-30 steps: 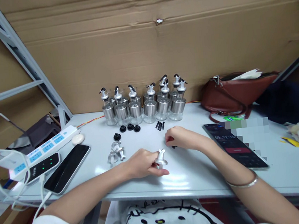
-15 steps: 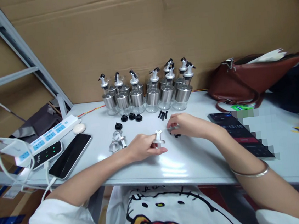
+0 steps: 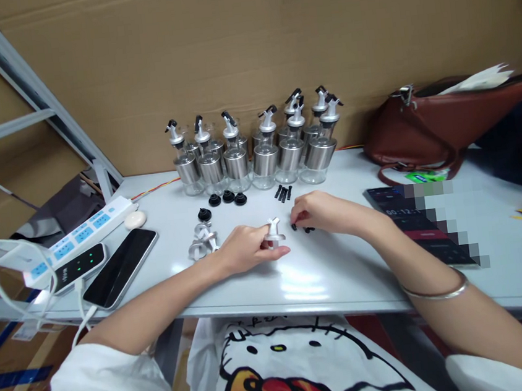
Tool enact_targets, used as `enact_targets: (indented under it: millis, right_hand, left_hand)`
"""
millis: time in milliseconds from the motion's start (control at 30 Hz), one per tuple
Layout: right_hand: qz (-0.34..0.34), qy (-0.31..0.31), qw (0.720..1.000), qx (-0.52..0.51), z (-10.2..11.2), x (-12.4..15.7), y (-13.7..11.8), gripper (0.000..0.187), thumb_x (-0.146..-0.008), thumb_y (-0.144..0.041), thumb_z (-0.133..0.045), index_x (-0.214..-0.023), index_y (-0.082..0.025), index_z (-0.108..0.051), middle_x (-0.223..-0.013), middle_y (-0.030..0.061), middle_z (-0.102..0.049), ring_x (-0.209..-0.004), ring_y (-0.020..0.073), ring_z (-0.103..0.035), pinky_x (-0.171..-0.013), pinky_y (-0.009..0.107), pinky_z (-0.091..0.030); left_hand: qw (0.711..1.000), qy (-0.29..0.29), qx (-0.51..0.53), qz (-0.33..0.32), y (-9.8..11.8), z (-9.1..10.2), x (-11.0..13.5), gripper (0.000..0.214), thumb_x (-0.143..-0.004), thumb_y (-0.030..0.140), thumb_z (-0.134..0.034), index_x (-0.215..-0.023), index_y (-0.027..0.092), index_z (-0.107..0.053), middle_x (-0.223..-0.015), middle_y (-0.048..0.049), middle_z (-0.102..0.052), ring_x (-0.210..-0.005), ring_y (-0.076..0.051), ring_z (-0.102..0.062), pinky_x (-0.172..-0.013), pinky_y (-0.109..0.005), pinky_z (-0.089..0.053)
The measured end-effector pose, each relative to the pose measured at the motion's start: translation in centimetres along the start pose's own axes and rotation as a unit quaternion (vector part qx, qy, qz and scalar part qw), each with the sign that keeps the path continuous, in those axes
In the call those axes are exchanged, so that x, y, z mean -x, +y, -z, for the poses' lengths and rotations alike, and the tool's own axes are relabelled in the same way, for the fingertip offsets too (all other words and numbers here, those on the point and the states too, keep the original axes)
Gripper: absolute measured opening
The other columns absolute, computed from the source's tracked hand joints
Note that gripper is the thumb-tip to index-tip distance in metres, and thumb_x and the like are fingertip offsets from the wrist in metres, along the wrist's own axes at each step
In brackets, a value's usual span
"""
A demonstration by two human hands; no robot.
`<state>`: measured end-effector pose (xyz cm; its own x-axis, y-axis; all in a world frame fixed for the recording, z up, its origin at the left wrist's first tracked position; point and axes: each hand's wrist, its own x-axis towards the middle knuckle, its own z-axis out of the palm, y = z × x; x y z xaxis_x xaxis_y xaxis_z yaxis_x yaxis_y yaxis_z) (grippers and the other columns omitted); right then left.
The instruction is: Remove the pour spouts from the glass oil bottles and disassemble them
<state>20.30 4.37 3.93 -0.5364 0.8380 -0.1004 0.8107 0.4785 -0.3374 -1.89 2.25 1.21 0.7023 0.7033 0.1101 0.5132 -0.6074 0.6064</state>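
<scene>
My left hand [image 3: 243, 251] is closed on a silver pourer spout [image 3: 274, 236], held upright just over the table. To the right of it, the fingertips of my right hand [image 3: 317, 212] pinch a small black piece [image 3: 294, 227]. More small black pieces [image 3: 309, 229] lie under that hand, partly hidden by it. Several slim black levers [image 3: 283, 193] rest a little farther back. Loose silver spouts [image 3: 203, 240] are heaped left of my left hand, with several round black stoppers [image 3: 228, 196] behind them.
Glass bottles with steel bands [image 3: 237, 164] stand in rows at the back, several topped with spouts. At left are a power strip [image 3: 81, 234], a phone [image 3: 122, 267] and white cables. A larger phone [image 3: 416, 226] and a brown bag [image 3: 422, 132] lie at right.
My right hand's fingers have closed together on a small black piece. The left hand keeps the spout in nearly the same place. The camera view has shifted slightly.
</scene>
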Motion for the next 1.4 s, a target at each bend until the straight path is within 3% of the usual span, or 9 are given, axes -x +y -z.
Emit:
enact_targets:
  millis: [233, 500, 700, 867, 1133, 1400]
  right_hand:
    - [0.017, 0.017, 1.000, 0.001, 0.6, 0.3, -1.0, 0.021, -0.077, -0.008, -0.054, -0.084, -0.015, -0.072, -0.082, 0.0072, -0.071, -0.070, 0.0168, -0.060, -0.065, 0.025, -0.043]
    - [0.037, 0.010, 0.999, -0.020, -0.8, -0.2, -0.2, 0.020, -0.072, -0.005, -0.055, -0.077, -0.016, -0.071, -0.073, 0.0041, -0.069, -0.067, 0.0153, -0.059, -0.064, 0.024, -0.041]
    - [0.003, 0.106, 0.994, -0.014, 0.5, -0.1, -1.7, 0.008, -0.077, -0.011, -0.060, -0.079, -0.014, -0.067, -0.072, 0.0054, -0.066, -0.062, 0.0149, -0.056, -0.060, 0.025, -0.040]
    - [0.056, 0.172, 0.979, -0.098, 1.2, 0.3, -2.3, 0.012, -0.081, -0.015, -0.057, -0.085, -0.016, -0.068, -0.083, 0.0067, -0.071, -0.073, 0.0173, -0.063, -0.070, 0.027, -0.047]
    - [0.118, 0.172, 0.955, -0.212, 1.4, 0.8, -3.1, 0.016, -0.082, -0.029, -0.060, -0.086, -0.018, -0.071, -0.084, 0.0060, -0.072, -0.076, 0.0179, -0.065, -0.071, 0.029, -0.048]
    - [0.108, 0.143, 0.948, -0.264, 1.1, 0.7, -3.2, 0.018, -0.078, -0.032, -0.065, -0.083, -0.017, -0.073, -0.082, 0.0061, -0.073, -0.074, 0.0178, -0.065, -0.069, 0.029, -0.049]
  left_hand:
    - [1.000, -0.001, 0.009, -0.001, 0.1, 0.0, 0.1, 0.034, -0.082, 0.049, -0.057, -0.072, 0.016, -0.053, -0.057, 0.0047, -0.052, -0.051, -0.008, -0.046, -0.053, -0.020, -0.034]
    - [0.999, 0.003, 0.033, 0.001, -0.1, 0.1, 0.0, 0.034, -0.084, 0.050, -0.052, -0.077, 0.016, -0.054, -0.057, 0.0054, -0.050, -0.051, -0.008, -0.042, -0.053, -0.021, -0.032]
    - [0.999, 0.005, 0.046, -0.006, -0.2, 0.0, 0.0, 0.036, -0.084, 0.052, -0.052, -0.079, 0.017, -0.054, -0.057, 0.0056, -0.050, -0.051, -0.008, -0.043, -0.055, -0.022, -0.033]
    - [0.999, 0.011, 0.046, -0.008, -0.3, 0.0, 0.2, 0.038, -0.084, 0.054, -0.051, -0.083, 0.016, -0.057, -0.059, 0.0045, -0.052, -0.053, -0.009, -0.047, -0.056, -0.022, -0.034]
    - [0.999, 0.011, 0.031, -0.016, -0.3, 0.0, 0.1, 0.037, -0.085, 0.052, -0.049, -0.086, 0.016, -0.059, -0.059, 0.0046, -0.053, -0.053, -0.010, -0.048, -0.055, -0.021, -0.035]
    - [0.999, 0.020, 0.024, -0.021, -0.2, 0.0, 0.1, 0.028, -0.084, 0.042, -0.048, -0.071, 0.017, -0.049, -0.055, 0.0060, -0.047, -0.049, -0.008, -0.040, -0.052, -0.021, -0.031]
